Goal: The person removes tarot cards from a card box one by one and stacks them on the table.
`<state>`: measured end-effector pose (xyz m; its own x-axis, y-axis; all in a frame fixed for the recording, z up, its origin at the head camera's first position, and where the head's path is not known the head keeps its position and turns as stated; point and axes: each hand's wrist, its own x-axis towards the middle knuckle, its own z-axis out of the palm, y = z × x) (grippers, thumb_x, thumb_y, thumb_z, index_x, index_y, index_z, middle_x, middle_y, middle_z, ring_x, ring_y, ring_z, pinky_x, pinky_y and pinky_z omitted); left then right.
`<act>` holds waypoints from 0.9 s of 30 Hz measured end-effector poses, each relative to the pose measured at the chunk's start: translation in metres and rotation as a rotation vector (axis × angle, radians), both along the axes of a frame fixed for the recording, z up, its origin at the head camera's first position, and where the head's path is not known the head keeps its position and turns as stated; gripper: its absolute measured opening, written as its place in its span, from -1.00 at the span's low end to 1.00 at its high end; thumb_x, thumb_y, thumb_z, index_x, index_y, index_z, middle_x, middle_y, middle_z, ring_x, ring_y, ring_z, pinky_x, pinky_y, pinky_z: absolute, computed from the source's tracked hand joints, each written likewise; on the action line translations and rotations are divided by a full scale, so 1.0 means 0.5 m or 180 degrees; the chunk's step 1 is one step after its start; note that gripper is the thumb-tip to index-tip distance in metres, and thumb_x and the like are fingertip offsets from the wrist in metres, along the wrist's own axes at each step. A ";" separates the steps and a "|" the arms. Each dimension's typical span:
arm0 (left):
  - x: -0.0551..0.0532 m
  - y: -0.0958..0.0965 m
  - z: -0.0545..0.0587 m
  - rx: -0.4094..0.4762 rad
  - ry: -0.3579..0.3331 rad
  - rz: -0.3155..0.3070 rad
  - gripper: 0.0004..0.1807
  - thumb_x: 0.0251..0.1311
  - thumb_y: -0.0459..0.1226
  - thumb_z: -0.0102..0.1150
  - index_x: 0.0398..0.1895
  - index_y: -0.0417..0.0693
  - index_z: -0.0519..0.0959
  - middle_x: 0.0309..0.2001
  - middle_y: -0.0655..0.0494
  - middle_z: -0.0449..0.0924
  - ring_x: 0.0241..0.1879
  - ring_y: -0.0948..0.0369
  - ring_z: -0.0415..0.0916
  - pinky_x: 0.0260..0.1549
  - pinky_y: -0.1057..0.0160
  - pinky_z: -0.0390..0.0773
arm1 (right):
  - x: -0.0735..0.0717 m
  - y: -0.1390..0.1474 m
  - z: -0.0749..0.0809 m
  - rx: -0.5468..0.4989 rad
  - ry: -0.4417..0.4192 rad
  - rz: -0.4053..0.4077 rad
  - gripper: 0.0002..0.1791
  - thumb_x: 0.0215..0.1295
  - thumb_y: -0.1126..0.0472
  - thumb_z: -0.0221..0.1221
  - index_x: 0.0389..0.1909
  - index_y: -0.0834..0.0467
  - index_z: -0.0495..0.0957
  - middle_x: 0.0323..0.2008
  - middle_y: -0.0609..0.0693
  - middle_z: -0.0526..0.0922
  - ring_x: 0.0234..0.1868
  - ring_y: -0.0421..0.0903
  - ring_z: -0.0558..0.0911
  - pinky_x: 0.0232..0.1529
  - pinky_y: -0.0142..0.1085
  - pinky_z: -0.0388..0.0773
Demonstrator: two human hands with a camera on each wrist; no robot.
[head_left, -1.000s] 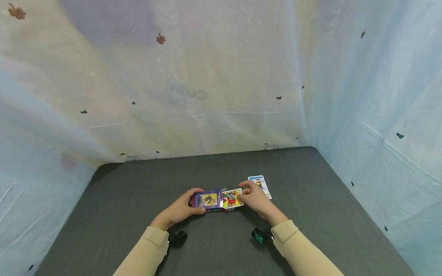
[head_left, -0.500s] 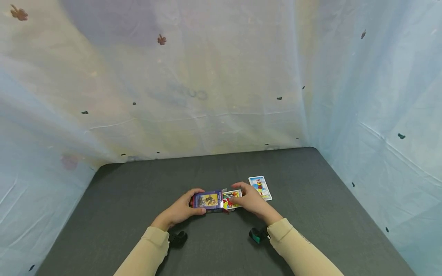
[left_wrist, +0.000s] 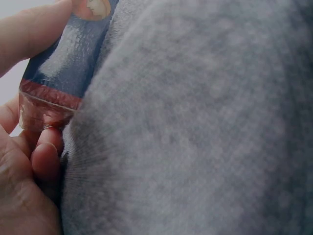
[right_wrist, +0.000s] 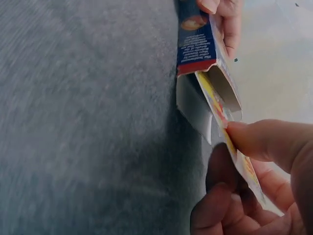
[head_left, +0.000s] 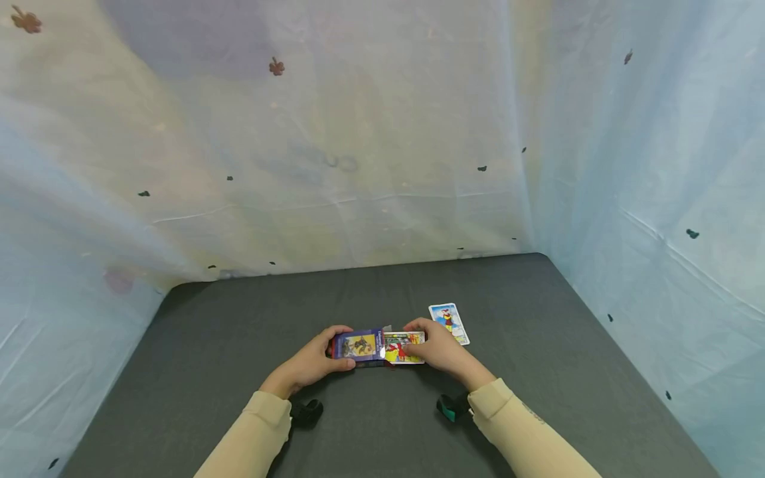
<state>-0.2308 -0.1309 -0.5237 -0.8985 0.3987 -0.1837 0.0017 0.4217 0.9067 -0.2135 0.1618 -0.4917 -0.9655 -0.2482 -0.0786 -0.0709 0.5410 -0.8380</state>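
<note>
In the head view my left hand (head_left: 312, 362) grips the closed end of a purple card box (head_left: 361, 345) lying on its side, thumb along the near edge. Colourful picture cards (head_left: 392, 342) stick out of the box's right end. My right hand (head_left: 443, 350) pinches them, thumb on the printed face and fingers beneath. The right wrist view shows this thin card (right_wrist: 211, 95) reaching into the open mouth of the box (right_wrist: 196, 49), with a pale flap (right_wrist: 192, 105) folded out below. The left wrist view has my left fingers around the box's red-banded end (left_wrist: 51, 93).
A single picture card (head_left: 447, 317) lies face up just behind my right hand, partly covered by it. Both rest on a dark grey cloth-covered table (head_left: 287, 302). Pale patterned curtains (head_left: 382, 133) enclose the back and sides.
My right hand first slid left along the protruding cards, then came slightly back right. The cards now stick out a little further and straighter. My left hand and the box stayed in place.
</note>
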 end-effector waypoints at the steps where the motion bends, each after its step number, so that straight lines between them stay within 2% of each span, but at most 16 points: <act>1: -0.001 -0.001 -0.001 0.0010 0.0002 -0.0006 -0.24 0.07 -0.14 0.44 0.35 0.15 0.30 0.15 -0.01 0.36 0.01 0.07 0.38 0.02 -0.03 0.35 | 0.001 0.001 0.003 0.0042 0.0028 0.0015 -0.63 0.23 0.17 0.30 0.05 0.11 0.54 -0.17 0.00 0.56 -0.28 -0.07 0.50 -0.31 -0.18 0.45; 6: -0.001 -0.005 0.005 0.0020 0.0013 -0.0058 -0.23 0.06 -0.09 0.44 0.35 0.16 0.30 0.16 -0.01 0.36 0.01 0.07 0.38 0.02 0.00 0.35 | 0.005 0.006 0.004 0.0273 0.0158 0.0063 -0.70 0.25 0.15 0.29 -0.02 0.07 0.54 -0.19 -0.03 0.56 -0.31 -0.08 0.50 -0.34 -0.17 0.43; 10: -0.001 -0.005 0.005 0.0010 0.0028 -0.0095 -0.22 0.05 -0.06 0.44 0.35 0.16 0.30 0.16 -0.01 0.35 0.02 0.07 0.37 0.01 0.01 0.36 | 0.007 0.012 0.000 0.0368 0.0238 0.0083 -0.72 0.24 0.15 0.29 -0.05 0.08 0.53 -0.12 -0.02 0.57 -0.22 -0.11 0.52 -0.22 -0.13 0.46; 13: -0.001 -0.005 0.002 -0.0009 0.0033 -0.0105 -0.22 0.05 -0.04 0.43 0.34 0.18 0.30 0.16 -0.01 0.35 0.02 0.07 0.37 0.01 0.02 0.36 | 0.009 0.017 0.000 0.0335 0.0264 0.0140 -0.77 0.24 0.17 0.28 -0.11 0.10 0.53 -0.21 -0.01 0.57 -0.26 -0.12 0.52 -0.26 -0.14 0.46; 18: -0.003 -0.006 -0.002 -0.0028 0.0001 -0.0089 -0.22 0.04 -0.03 0.44 0.34 0.21 0.30 0.14 0.01 0.36 0.00 0.07 0.37 0.01 0.06 0.36 | 0.011 0.026 0.004 0.0317 0.0286 0.0269 -0.88 0.29 0.20 0.25 -0.26 0.11 0.51 -0.43 -0.07 0.51 -0.47 -0.15 0.44 -0.46 -0.27 0.38; 24: -0.004 -0.007 -0.003 -0.0017 -0.0013 -0.0120 -0.21 0.04 -0.02 0.43 0.34 0.22 0.28 0.14 0.00 0.35 0.01 0.06 0.37 0.00 0.05 0.36 | 0.014 0.041 0.011 0.0250 0.0334 0.0260 -0.90 0.30 0.20 0.25 -0.30 0.11 0.51 -0.43 -0.08 0.51 -0.44 -0.17 0.43 -0.44 -0.30 0.36; 27: -0.005 -0.007 -0.003 -0.0034 0.0003 -0.0136 -0.20 0.03 0.00 0.43 0.35 0.22 0.27 0.15 0.00 0.34 0.02 0.06 0.36 0.01 0.04 0.36 | 0.012 0.054 0.009 0.0037 0.0182 0.0210 -0.87 0.30 0.18 0.25 -0.27 0.13 0.52 -0.42 -0.05 0.54 -0.44 -0.14 0.45 -0.45 -0.29 0.38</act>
<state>-0.2330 -0.1346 -0.5254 -0.8809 0.4348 -0.1872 0.0209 0.4309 0.9022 -0.2073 0.1889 -0.4873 -0.9501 -0.3108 -0.0269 -0.1543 0.5432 -0.8253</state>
